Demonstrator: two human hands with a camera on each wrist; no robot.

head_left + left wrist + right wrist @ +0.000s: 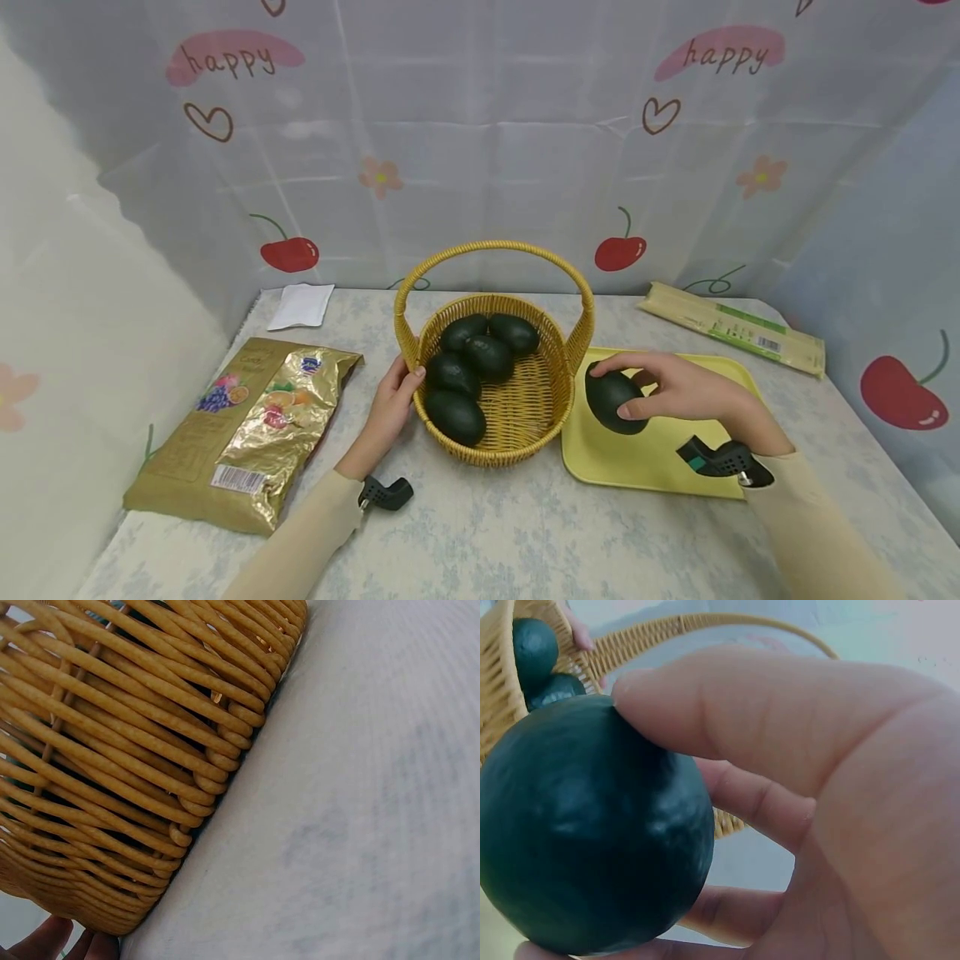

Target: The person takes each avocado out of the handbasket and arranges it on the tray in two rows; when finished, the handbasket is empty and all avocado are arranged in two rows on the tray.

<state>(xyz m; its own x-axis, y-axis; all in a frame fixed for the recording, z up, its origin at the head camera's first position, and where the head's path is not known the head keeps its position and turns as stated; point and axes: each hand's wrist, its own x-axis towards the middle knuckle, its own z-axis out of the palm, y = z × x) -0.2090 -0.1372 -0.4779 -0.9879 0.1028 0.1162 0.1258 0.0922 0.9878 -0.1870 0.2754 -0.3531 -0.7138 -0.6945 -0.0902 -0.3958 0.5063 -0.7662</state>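
A dark green avocado [617, 402] is gripped between the thumb and fingers of my right hand [678, 387], above the left part of a yellow tray [630, 475]. The right wrist view shows the same avocado [592, 825] up close, with the thumb on its upper side. My left hand [392, 400] holds the left side of a woven basket [491, 458], its thumb at the rim near the handle base. Several avocados [489, 358] lie inside, mostly on the left. In the left wrist view the basket's wall [127, 750] hides most of that hand; only fingertips [49, 937] show.
A gold fruit-print bag [247, 433] lies at the left, with a white packet [302, 306] behind it. At the back right a long flat package [735, 327] rests beyond the tray. The basket's tall arched handle [495, 245] stands upright. A printed curtain [487, 167] hangs behind.
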